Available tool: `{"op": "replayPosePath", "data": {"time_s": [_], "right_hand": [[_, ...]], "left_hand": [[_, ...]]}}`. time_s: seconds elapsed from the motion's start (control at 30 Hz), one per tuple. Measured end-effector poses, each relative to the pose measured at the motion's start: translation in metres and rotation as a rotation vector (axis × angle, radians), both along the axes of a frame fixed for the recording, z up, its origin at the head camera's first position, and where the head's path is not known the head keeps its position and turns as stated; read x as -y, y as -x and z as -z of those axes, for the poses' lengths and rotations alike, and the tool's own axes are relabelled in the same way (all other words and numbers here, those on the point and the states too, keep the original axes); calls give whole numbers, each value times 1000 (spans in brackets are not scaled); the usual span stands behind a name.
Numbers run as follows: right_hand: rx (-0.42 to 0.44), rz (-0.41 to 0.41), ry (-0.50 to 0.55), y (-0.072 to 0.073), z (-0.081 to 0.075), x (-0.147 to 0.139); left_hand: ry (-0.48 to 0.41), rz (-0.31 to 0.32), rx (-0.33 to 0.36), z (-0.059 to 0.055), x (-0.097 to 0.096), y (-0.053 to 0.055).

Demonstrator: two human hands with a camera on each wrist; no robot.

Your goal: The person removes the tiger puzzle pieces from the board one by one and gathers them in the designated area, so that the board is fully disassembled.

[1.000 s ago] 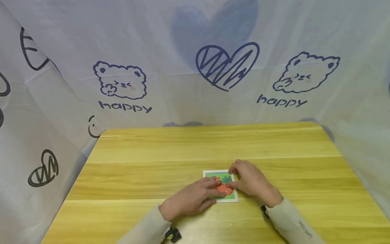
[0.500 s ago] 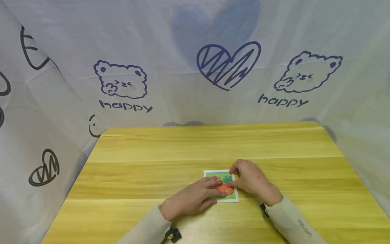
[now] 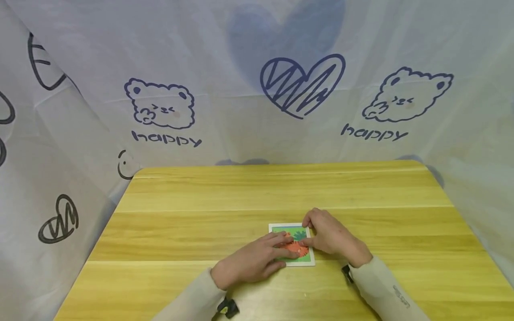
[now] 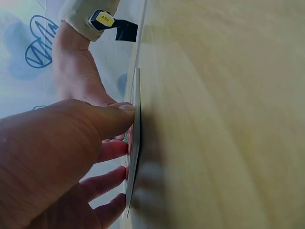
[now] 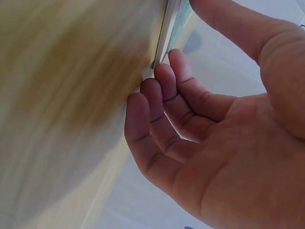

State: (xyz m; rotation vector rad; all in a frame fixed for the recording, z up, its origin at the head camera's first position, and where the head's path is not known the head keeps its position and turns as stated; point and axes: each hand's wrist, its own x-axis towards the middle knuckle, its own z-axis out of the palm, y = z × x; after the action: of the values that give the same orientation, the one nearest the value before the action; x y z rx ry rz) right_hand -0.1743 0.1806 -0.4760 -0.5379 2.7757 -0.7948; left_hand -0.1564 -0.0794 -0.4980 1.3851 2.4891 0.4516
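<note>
A small square picture board [image 3: 299, 263] lies on the wooden table [image 3: 192, 191], with a white border, a green ground and an orange figure. My left hand [image 3: 253, 261] reaches over it from the left, its extended fingers resting on the picture and covering much of it. The left wrist view shows the left thumb [image 4: 116, 119] against the edge of the board. At the upper right corner is my right hand [image 3: 331, 234]; its thumb touches the picture and its fingers stand by the edge. In the right wrist view those fingers [image 5: 164, 83] are gently bent beside the board's corner.
A pale cloth [image 3: 233, 116] with drawn bears, hearts and "happy" lettering hangs behind the table and along its left side. Both sleeves are light; a dark strap device [image 3: 228, 307] sits at the left wrist and another [image 3: 347, 273] at the right.
The head view has shifted very slightly. Both hands and the picture board keep practically the same places.
</note>
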Motion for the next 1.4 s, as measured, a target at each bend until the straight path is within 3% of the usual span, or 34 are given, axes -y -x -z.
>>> {"op": "replayPosePath", "data": {"time_s": [0.53, 0.83, 1.0, 1.23, 1.4], "right_hand": [[86, -26, 142, 9, 3, 2], [42, -55, 236, 15, 12, 4], [70, -72, 300, 17, 11, -9], [99, 26, 320, 15, 4, -47], [114, 52, 299, 10, 5, -70]], "left_hand": [[-45, 23, -61, -1, 3, -1], [-8, 18, -103, -3, 9, 1], [8, 3, -93, -2, 3, 2], [21, 29, -129, -1, -3, 1], [-1, 35, -127, 0, -4, 2]]}}
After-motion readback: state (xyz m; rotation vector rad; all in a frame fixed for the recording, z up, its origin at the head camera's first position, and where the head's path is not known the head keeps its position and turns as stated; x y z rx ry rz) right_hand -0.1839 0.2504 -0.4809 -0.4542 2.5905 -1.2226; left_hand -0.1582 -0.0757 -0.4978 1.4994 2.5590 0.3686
